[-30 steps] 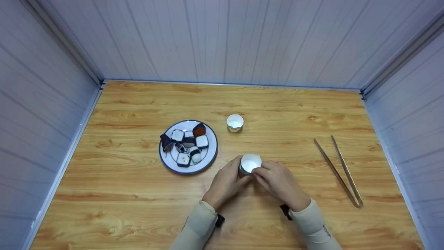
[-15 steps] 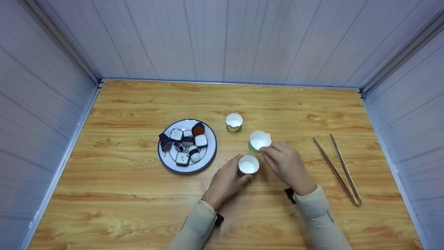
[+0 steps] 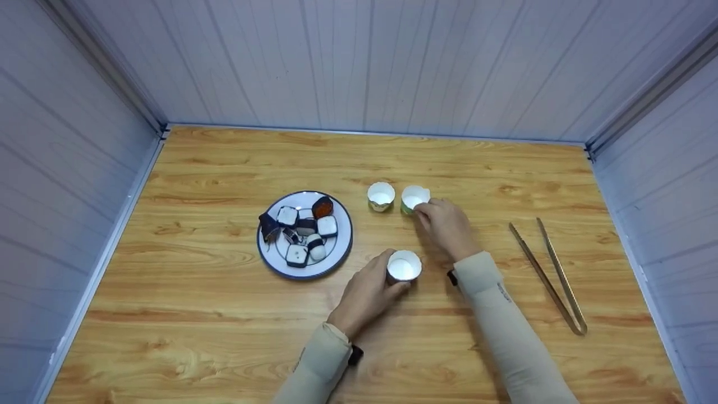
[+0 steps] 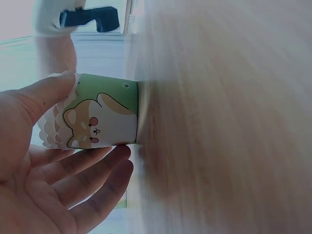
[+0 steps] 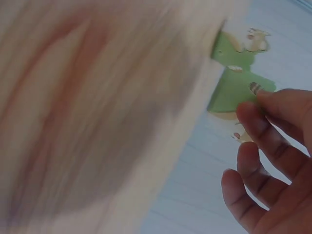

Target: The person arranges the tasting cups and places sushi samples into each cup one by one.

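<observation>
Wood-grain tabletop (image 3: 224, 314) boxed in by pale panelled walls is your whole workspace, so start at your fingertips. Your right hand (image 3: 446, 224) pinches the rim of a green paper cup (image 3: 414, 198) between thumb and fingers, right at the far middle of the table, just beside the gold-sided cup (image 3: 381, 197); from the right wrist view the green cup's base looks to be at the wood. Your left hand (image 3: 367, 292) curls thumb and fingers round the near cup (image 3: 404, 266), the one printed with a little dog, which stands on the table in front of you. To set the green cup well, I'd judge you should keep the pinch light so the frilled rim does not crumple, settle the base flat before you let go, and leave a small gap so it does not nudge its neighbour. Farther out, the blue-rimmed plate (image 3: 336, 255) of sushi pieces (image 3: 305, 230) sits to the left, and the metal tongs (image 3: 552, 278) lie well apart on the right.
</observation>
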Tool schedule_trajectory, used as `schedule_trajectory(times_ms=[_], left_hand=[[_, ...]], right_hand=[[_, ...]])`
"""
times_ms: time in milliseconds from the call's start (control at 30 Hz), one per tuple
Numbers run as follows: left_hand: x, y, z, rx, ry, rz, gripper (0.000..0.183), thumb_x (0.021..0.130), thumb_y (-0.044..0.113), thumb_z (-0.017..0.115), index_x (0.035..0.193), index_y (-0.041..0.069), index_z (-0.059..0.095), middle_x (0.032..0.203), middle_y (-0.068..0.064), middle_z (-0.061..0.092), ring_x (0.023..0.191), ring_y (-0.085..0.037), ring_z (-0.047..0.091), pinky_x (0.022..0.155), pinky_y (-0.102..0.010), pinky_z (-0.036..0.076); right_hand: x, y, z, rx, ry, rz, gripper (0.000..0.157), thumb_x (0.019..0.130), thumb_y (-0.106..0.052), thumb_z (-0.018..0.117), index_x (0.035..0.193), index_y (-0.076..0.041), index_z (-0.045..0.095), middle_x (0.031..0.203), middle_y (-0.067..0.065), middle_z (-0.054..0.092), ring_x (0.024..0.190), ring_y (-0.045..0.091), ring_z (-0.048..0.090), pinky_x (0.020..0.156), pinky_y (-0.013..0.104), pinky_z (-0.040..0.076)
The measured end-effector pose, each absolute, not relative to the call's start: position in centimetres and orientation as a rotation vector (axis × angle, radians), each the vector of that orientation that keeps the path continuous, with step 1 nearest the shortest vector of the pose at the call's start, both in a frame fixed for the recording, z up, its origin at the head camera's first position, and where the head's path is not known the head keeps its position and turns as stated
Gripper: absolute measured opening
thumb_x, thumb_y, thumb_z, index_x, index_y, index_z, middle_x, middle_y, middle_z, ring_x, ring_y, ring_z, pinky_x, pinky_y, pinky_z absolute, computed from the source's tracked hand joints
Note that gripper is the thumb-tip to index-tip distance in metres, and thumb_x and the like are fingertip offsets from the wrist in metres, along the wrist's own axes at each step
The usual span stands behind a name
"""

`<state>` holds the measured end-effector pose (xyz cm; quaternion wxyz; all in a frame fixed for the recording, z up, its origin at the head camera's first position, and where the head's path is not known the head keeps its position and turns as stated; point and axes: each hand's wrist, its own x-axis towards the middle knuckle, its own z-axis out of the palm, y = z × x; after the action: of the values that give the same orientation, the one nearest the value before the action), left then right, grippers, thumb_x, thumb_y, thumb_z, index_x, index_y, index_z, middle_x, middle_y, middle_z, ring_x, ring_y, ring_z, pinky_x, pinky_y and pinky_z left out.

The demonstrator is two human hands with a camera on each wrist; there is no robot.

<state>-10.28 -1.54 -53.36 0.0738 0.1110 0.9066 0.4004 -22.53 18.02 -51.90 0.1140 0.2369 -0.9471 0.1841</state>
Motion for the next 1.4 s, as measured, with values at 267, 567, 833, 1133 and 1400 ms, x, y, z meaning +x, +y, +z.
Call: schedule_trajectory(times_ms=[267, 567, 833, 1133, 1400], left_hand=[[-10.3, -1.6, -53.5, 0.336, 2.724, 1.197, 0.065, 0.091, 0.033, 0.076, 0.145, 0.01, 0.047, 0.135, -0.01, 0.058, 0.122, -0.023, 0.057, 0.099, -0.042, 0.048], [-10.3, -1.5, -53.5, 0.34, 2.719, 1.205, 0.066, 0.091, 0.033, 0.076, 0.145, 0.01, 0.047, 0.135, -0.01, 0.057, 0.123, -0.023, 0.056, 0.1, -0.042, 0.047], [-10.3, -1.6, -53.6, 0.339, 2.717, 1.202, 0.066, 0.091, 0.033, 0.076, 0.145, 0.01, 0.047, 0.135, -0.01, 0.058, 0.123, -0.024, 0.057, 0.1, -0.042, 0.048], [-10.2, -1.6, -53.5, 0.342, 2.735, 1.19, 0.066, 0.091, 0.034, 0.075, 0.145, 0.009, 0.046, 0.136, -0.01, 0.057, 0.124, -0.022, 0.056, 0.1, -0.042, 0.048], [-10.2, -1.5, -53.4, 0.344, 2.746, 1.165, 0.068, 0.091, 0.033, 0.076, 0.146, 0.007, 0.045, 0.137, -0.013, 0.057, 0.124, -0.026, 0.056, 0.099, -0.044, 0.048]], right_hand=[[-23.8, 17.3, -52.5, 0.63, -2.842, 0.498, 0.014, 0.096, -0.007, 0.067, 0.099, -0.01, 0.08, 0.083, 0.009, 0.07, 0.071, 0.028, 0.062, 0.063, 0.041, 0.052], [-24.0, 17.0, -52.7, 0.585, -2.897, 0.483, 0.015, 0.098, -0.011, 0.065, 0.104, -0.009, 0.078, 0.091, 0.011, 0.072, 0.082, 0.031, 0.066, 0.072, 0.044, 0.055], [-22.6, 17.3, -52.3, 0.628, -2.773, 0.473, 0.019, 0.096, -0.011, 0.068, 0.113, -0.004, 0.073, 0.097, 0.013, 0.073, 0.082, 0.033, 0.067, 0.072, 0.046, 0.055], [-18.9, 18.2, -50.1, 0.741, -2.574, 0.509, 0.013, 0.09, -0.008, 0.074, 0.104, -0.005, 0.076, 0.082, 0.01, 0.07, 0.067, 0.026, 0.061, 0.059, 0.041, 0.05], [-15.5, 19.0, -48.9, 0.801, -2.549, 0.456, 0.013, 0.088, -0.009, 0.077, 0.1, -0.007, 0.077, 0.077, 0.006, 0.067, 0.063, 0.025, 0.057, 0.054, 0.041, 0.045]])
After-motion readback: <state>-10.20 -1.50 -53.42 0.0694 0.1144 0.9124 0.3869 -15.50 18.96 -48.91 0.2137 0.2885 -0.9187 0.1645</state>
